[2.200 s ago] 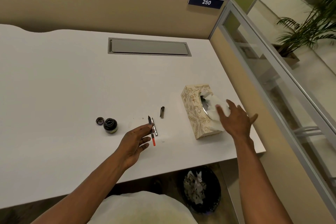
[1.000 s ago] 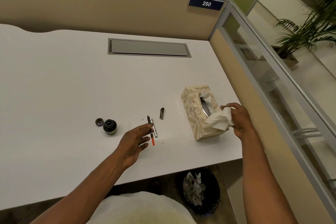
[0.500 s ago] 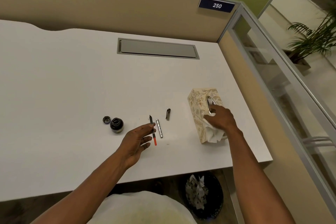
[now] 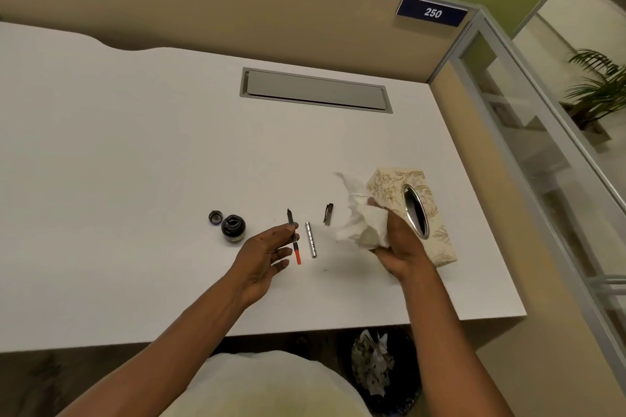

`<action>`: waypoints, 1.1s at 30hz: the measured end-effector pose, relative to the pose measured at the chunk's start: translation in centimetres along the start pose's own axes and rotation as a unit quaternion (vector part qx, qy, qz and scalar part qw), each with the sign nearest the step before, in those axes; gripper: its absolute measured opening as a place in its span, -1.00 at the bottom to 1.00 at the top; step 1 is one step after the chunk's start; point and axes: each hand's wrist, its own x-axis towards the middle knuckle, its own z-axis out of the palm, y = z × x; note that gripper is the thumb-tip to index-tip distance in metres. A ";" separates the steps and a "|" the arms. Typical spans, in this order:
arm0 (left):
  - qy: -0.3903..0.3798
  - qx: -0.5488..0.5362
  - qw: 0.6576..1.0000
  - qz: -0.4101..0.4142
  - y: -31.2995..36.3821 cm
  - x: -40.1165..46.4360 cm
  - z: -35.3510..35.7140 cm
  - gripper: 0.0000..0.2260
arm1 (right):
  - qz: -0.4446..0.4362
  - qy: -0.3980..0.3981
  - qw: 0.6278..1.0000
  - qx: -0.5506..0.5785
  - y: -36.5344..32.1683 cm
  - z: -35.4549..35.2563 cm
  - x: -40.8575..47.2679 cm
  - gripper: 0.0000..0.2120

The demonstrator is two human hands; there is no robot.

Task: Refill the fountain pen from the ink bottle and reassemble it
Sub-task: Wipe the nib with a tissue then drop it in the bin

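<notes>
Tissue (image 4: 362, 227) hiding right hand (image 4: 401, 247) fingers

— Light ok? 
— Dim, warm, from overhead; tabletop (image 4: 135, 179) evenly lit, no glare. Soft shadows under hands. 
— Sharpness? 
— Centre fair, tissue (image 4: 359, 220) motion-blurred. Wide-angle bends partition lines twd edges; under the near edge v. dark.

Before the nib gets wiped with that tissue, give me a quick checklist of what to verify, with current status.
1. Nib section pinched in left hand: ok.
2. Tissue in right hand, free of tissue box: ok.
3. Ink bottle upright, clear of both hands: ok.
4. Bottle cap back on: not ok, beside bottle.
5. Silver barrel and pen cap on desk: ok.
6. Converter filled: cannot tell.
</notes>
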 end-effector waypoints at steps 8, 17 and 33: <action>0.005 -0.005 1.000 0.003 0.2 -0.4 -0.7 -0.87 | -0.084 0.081 0.975 -0.190 3.3 2.2 0.2 -0.92; 0.015 -0.014 1.000 0.013 0.9 -1.0 -1.4 -0.86 | -0.301 0.159 0.785 -0.517 4.6 3.1 0.7 -0.64; -0.063 -0.022 0.995 0.073 1.9 -2.3 -0.9 -0.74 | -0.383 0.067 0.708 -0.590 5.5 6.4 1.1 -0.74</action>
